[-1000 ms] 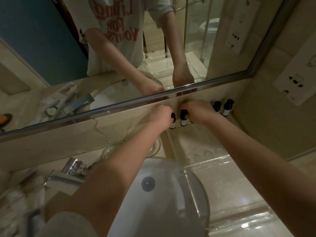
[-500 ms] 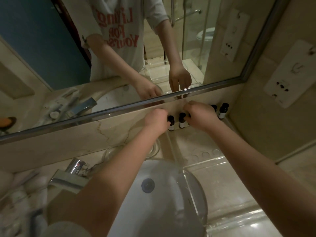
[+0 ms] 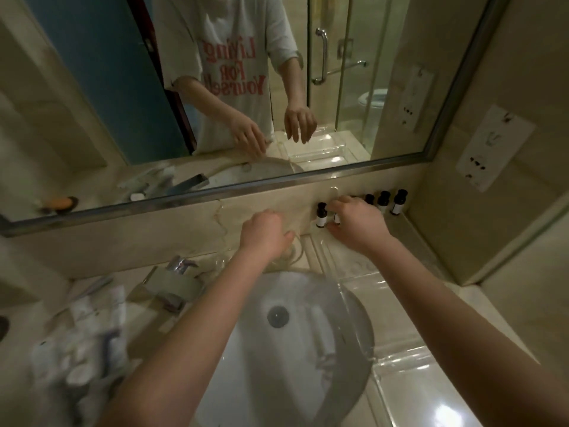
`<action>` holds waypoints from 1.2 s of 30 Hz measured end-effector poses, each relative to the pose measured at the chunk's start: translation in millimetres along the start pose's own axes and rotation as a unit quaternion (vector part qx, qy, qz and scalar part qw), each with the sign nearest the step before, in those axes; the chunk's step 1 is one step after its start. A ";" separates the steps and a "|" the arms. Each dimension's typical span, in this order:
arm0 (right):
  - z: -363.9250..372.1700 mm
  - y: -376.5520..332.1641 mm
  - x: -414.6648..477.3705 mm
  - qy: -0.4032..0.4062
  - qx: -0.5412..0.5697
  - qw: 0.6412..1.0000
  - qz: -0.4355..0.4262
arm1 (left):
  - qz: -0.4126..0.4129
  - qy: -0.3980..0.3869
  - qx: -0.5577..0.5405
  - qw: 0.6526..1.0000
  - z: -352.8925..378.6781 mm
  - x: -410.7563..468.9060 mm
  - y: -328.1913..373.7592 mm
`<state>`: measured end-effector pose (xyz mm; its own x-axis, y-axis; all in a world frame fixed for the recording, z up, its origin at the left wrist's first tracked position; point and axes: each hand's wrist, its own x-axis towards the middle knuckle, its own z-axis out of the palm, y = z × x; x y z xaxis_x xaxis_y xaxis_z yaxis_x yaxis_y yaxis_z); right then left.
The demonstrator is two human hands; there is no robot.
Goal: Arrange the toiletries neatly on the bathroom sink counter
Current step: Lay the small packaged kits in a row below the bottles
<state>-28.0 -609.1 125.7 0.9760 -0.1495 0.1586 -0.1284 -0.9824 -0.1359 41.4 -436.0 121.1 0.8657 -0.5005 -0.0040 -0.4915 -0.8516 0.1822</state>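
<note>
Right hand [image 3: 358,224] fingers around a white-labelled bottle [image 3: 336,217], label unreadable; left hand [image 3: 265,232] loosely curled, empty.

Both bare forearms reach forward and away from the body. The left hand [image 3: 266,231] hangs palm down, loosely curled, its fingers [image 3: 288,237] holding nothing. The right hand [image 3: 358,224] lies just to its right, palm down, fingers [image 3: 337,203] bent and pointing leftward, thumb beneath them.
</note>
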 end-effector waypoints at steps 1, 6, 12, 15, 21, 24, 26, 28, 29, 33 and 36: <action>-1.8 -10.6 -6.3 0.002 0.006 1.000 -0.006 | -0.002 0.004 -0.005 1.000 -2.4 -10.5 -6.5; -1.1 -71.3 -34.4 -0.022 0.024 0.999 -0.026 | -0.033 0.023 -0.034 0.999 -7.3 -64.8 -46.1; 28.5 -146.2 -61.3 -0.054 0.048 0.994 -0.081 | -0.083 0.028 -0.071 0.994 9.5 -134.1 -112.1; 52.8 -182.5 -73.2 -0.112 0.060 0.985 -0.113 | -0.148 -0.003 -0.069 0.987 25.4 -169.7 -151.7; 103.4 -250.3 -88.0 -0.219 0.052 0.957 -0.181 | -0.248 -0.053 -0.086 0.963 51.4 -236.2 -228.9; 124.3 -280.6 -90.5 -0.281 0.043 0.936 -0.205 | -0.302 -0.071 -0.116 0.943 60.2 -263.4 -262.2; 136.9 -300.6 -91.3 -0.317 0.033 0.923 -0.216 | -0.334 -0.075 -0.129 0.931 63.7 -281.3 -280.3; 147.7 -319.4 -92.8 -0.337 0.033 0.915 -0.220 | -0.355 -0.081 -0.129 0.922 68.2 -298.7 -296.3; 152.7 -328.1 -94.4 -0.343 0.039 0.912 -0.223 | -0.367 -0.087 -0.127 0.917 70.6 -307.0 -303.4; 170.5 -362.2 -103.3 -0.361 0.076 0.898 -0.240 | -0.415 -0.104 -0.162 0.889 81.0 -332.0 -324.0; 187.5 -386.2 -111.8 -0.365 0.061 0.898 -0.238 | -0.421 -0.111 -0.170 0.884 84.7 -338.0 -333.4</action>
<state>-54.6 -191.9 -22.9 0.7765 0.4417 -0.4494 0.3112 -0.8890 -0.3360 -95.4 3.9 -21.6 0.8525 0.2373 -0.4658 0.4076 -0.8597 0.3079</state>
